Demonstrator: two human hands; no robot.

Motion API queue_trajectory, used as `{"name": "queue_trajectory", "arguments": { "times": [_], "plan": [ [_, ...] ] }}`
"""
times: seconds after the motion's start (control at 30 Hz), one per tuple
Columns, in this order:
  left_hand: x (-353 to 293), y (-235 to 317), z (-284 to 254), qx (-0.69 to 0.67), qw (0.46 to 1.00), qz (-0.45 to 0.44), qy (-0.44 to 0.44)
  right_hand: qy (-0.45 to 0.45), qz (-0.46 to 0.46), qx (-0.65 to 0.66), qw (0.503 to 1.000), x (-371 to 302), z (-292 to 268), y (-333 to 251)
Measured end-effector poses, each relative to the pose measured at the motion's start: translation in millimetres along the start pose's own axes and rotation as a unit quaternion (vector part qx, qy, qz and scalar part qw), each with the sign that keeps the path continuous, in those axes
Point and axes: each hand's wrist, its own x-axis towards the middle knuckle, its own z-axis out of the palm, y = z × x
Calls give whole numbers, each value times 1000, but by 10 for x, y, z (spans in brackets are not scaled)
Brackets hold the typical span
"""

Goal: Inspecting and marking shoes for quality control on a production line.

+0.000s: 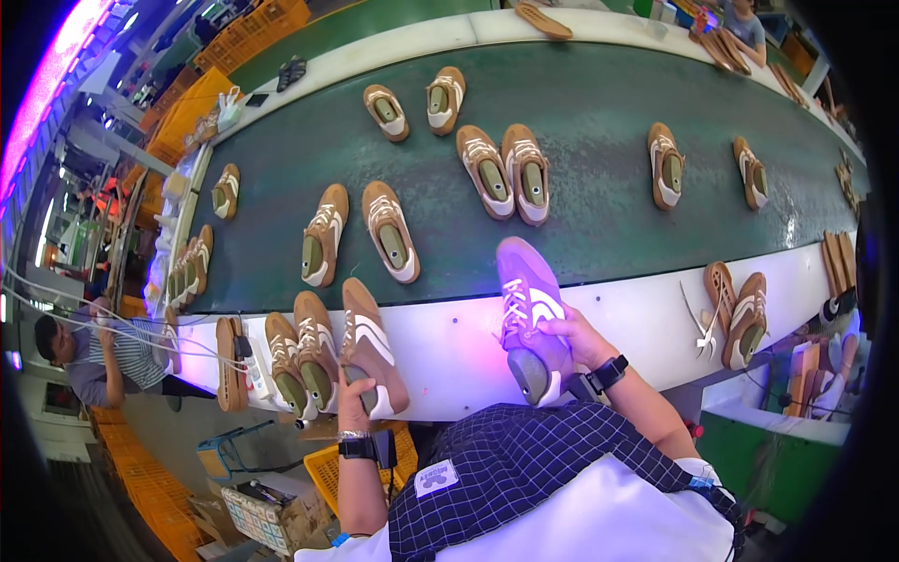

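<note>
My right hand [582,339] grips a brown sneaker [538,281] by its side near the heel. Purple light falls on this shoe, which has white laces and a white curved stripe; its toe points toward the belt. Closed on the heel end of another brown sneaker [373,337] is my left hand [354,401], its thumb at the shoe's opening. Just left of that shoe, two matching sneakers [316,337] stand side by side on the white ledge [449,365]. A dark band with a small box is strapped on each of my wrists.
Across the green conveyor belt [581,103] stand several brown sneakers [479,169], mostly in pairs. Loose soles [230,365] and another sneaker [746,323] lie along the near ledge. A yellow crate [323,476] is below. Other people [103,361] are at the left and far right.
</note>
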Motion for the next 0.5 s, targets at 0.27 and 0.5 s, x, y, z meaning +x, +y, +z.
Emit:
{"name": "queue_trajectory", "arguments": {
  "times": [0.27,0.5],
  "plan": [
    [-330,278,752,-92,975,-34,-198,-206,-3,154,966,-1,403,-149],
    [-321,355,1005,-19,958,-28,-285,-245,-18,221,944,-235,260,-68]
  ]
}}
